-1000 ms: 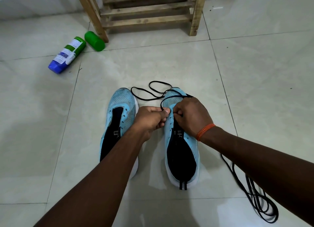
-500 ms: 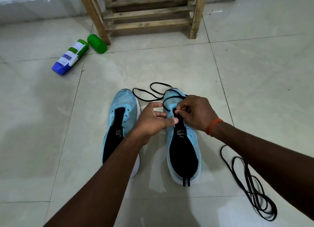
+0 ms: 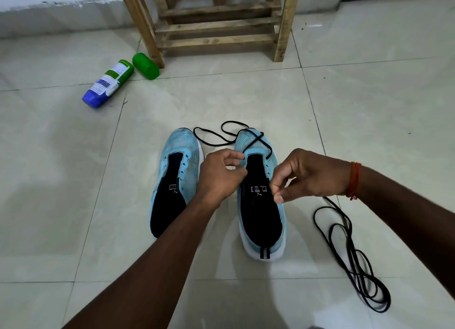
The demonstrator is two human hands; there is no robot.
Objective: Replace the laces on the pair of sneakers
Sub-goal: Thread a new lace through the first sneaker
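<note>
Lace in work: the black lace (image 3: 256, 141) crosses over the toe of the right sneaker (image 3: 261, 220). Its slack loops on the floor between the two toes.
Handling: light, limp and thin. It carries no push, so it is best fed by its stiff tip and drawn by pulling; taken mid-length it would likely just fold.
Where to hold: pinch right at the tip for threading, with the other hand close to the eyelet to steady the upper.
Sneakers: light, with soft mesh uppers that give under pressure. The left sneaker (image 3: 172, 181) stands bare of lace just beside the right one.
Left hand (image 3: 221, 173): fingers curled, and the fingertips seem to pinch the lace where it meets the near-toe eyelet.
Right hand (image 3: 312, 176): thumb and forefinger are pressed together over the tongue on what looks like the lace's end — too thin to be certain.
Spare lace (image 3: 354, 262): it lies coiled on the floor, right of the right sneaker.
Change: half a second back both hands crowded together over the shoe's front. Now they are apart — the right one has drawn back toward the heel, uncovering the crossed lace on the toe.
</note>
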